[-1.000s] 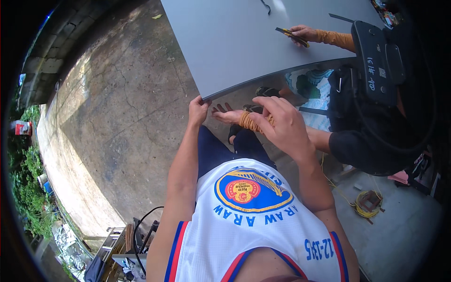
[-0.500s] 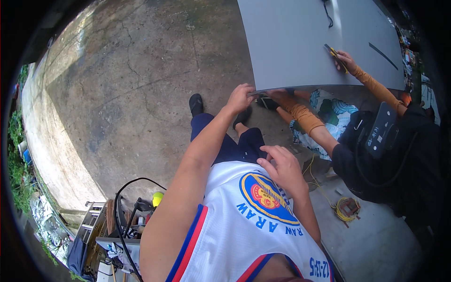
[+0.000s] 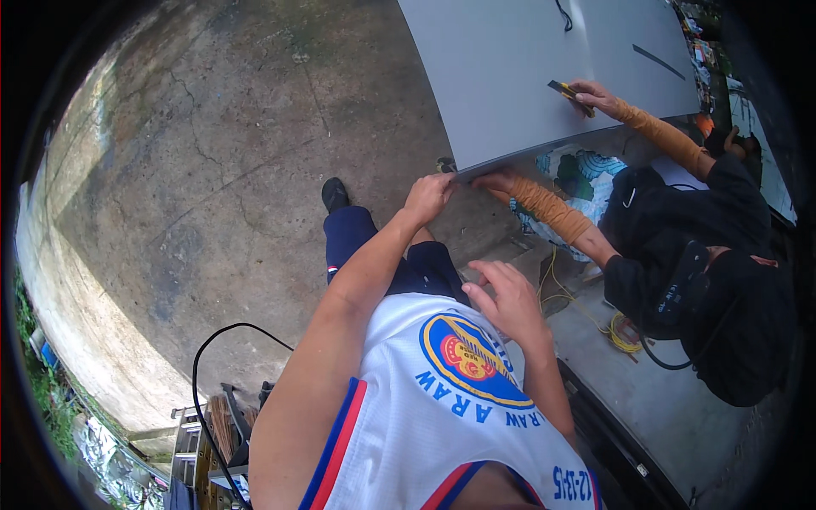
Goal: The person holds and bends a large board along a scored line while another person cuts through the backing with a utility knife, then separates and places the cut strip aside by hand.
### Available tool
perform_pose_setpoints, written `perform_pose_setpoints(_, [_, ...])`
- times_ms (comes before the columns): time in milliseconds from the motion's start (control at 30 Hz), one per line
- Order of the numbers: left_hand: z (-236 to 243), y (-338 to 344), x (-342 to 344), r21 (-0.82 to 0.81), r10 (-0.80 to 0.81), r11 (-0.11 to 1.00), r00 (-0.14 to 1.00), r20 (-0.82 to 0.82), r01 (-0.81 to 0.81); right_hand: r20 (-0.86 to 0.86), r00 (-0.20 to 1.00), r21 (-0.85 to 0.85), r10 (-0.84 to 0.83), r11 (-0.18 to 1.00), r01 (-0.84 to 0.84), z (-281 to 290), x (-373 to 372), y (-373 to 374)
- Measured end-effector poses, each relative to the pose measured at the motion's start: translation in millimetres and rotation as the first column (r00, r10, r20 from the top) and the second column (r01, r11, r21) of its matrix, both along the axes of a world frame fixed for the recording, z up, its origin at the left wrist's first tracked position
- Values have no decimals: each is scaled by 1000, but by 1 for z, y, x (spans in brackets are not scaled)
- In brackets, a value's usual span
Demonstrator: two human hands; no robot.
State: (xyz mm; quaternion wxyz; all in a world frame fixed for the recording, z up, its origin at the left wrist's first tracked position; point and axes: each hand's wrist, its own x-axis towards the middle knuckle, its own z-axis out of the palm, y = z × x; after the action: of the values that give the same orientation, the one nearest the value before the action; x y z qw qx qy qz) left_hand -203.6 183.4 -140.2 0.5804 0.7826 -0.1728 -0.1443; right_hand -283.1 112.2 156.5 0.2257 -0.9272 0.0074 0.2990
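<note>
My left hand [image 3: 427, 201] grips the near left corner of a large grey sheet [image 3: 501, 76], arm stretched forward. My right hand [image 3: 503, 289] hangs empty by my waist, fingers apart and loosely bent. A co-worker in black with tan arm sleeves is at my right. One of their hands [image 3: 500, 181] is at the sheet's near edge beside my left hand, partly hidden. Their other hand [image 3: 595, 96] holds a yellow-and-black utility knife [image 3: 569, 95] over the sheet. A thin dark strip [image 3: 659, 61] and a black cord-like piece [image 3: 563, 17] lie on the sheet.
Cracked concrete floor [image 3: 195, 204] spreads left. A black cable [image 3: 204, 344] loops near a metal ladder [image 3: 187, 442] and clutter at lower left. A yellow cord coil [image 3: 623, 333] lies at right. Patterned blue cloth [image 3: 586, 174] shows below the sheet. Greenery [image 3: 38, 365] lines the far left.
My right hand has dropped toward my waist. My left hand stays on the corner. The co-worker's lower hand has moved up to the sheet's edge. The view has turned.
</note>
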Motion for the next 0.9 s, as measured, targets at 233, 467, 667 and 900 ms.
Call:
perform_pose_setpoints(233, [12,6,14,-34,36,999,999,23,-35,121,992,-46,-41,998,47,6,12,-12])
perform_pose_setpoints(467, [4,3,9,-2,26,1000,1000,14,-26,-53,998,-43,-25,999,23,-27,-18,-24])
perform_pose_setpoints(667, [7,0,7,-29,46,999,999,16,-45,-195,971,-125,-134,986,111,-56,-39,-60])
perform_pose_setpoints(900, [7,1,7,-5,47,999,999,-15,-47,-214,951,-136,-224,971,198,-89,-64,-96])
